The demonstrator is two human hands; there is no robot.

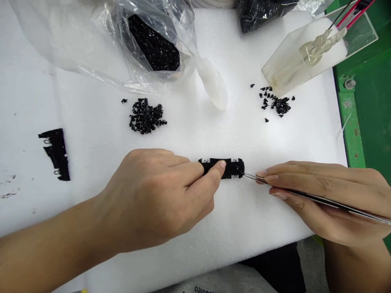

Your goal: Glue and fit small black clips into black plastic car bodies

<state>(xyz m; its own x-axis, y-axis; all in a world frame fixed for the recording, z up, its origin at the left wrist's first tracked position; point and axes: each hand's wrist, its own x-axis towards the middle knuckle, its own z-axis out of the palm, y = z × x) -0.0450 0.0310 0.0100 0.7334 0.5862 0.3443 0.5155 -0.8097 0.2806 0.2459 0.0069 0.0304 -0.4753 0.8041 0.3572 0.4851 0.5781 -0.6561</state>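
Two bare hands work over a white foam sheet [232,136]. The left hand [161,195] lies palm down, one outstretched fingertip pressing on a small black plate [234,167], which sits flat on the foam between the hands; the fingers cover its far end, so I cannot tell whether they also pinch it. The right hand [324,183] pinches metal tweezers [317,199] between thumb and fingers, their points at the plate's near end; whether these hold a piece is too small to tell. Beyond lie a left pile of black bits [146,117], near a clear bag [126,77] of similar bits, and a right pile [281,106] beside a clear box [284,67]. A second black plate [58,156] lies at far left.
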